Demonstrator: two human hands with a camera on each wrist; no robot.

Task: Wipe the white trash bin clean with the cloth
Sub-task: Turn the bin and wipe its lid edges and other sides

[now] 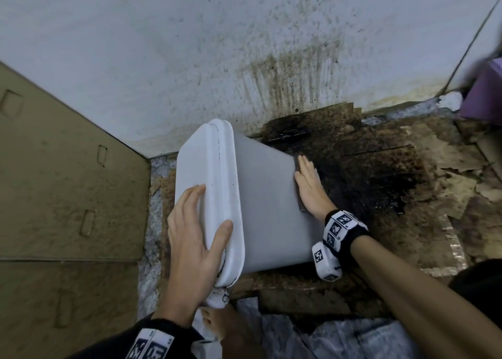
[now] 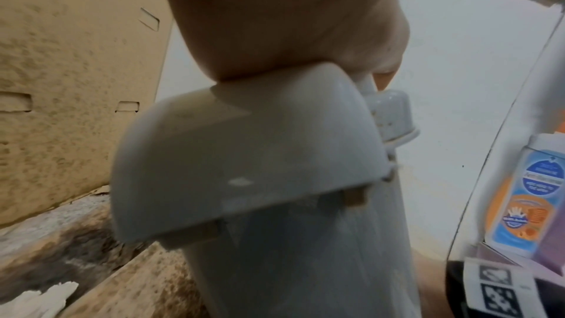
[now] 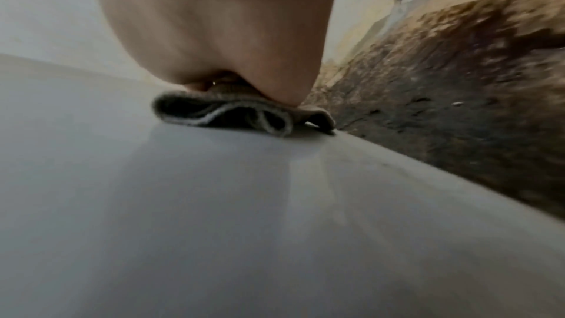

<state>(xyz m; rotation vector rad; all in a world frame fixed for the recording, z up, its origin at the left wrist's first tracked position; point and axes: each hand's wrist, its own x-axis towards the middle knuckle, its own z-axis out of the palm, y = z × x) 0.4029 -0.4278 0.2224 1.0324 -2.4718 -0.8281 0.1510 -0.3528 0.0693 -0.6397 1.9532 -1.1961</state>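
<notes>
The white trash bin point(image 1: 260, 195) lies tipped on its side on the floor, its lid point(image 1: 201, 168) facing left. My left hand point(image 1: 213, 207) grips the lid's near edge, fingers over the lid face and thumb on the rim; in the left wrist view the palm point(image 2: 281, 21) sits on the lid point(image 2: 244, 154). My right hand point(image 1: 308, 184) lies flat with straight fingers near the bin's bottom end and presses a dark folded cloth point(image 1: 301, 207) against the side wall. In the right wrist view the cloth point(image 3: 226, 115) bunches under the palm point(image 3: 220, 33) on the smooth bin wall point(image 3: 214, 214).
A large cardboard box point(image 1: 54, 182) stands at the left. A stained white wall point(image 1: 244, 46) is behind the bin. Right of the bin, torn cardboard on the floor carries a wet black stain point(image 1: 366, 173). A purple object point(image 1: 486, 92) sits far right, crumpled plastic point(image 1: 339, 339) near my bare foot point(image 1: 217, 323).
</notes>
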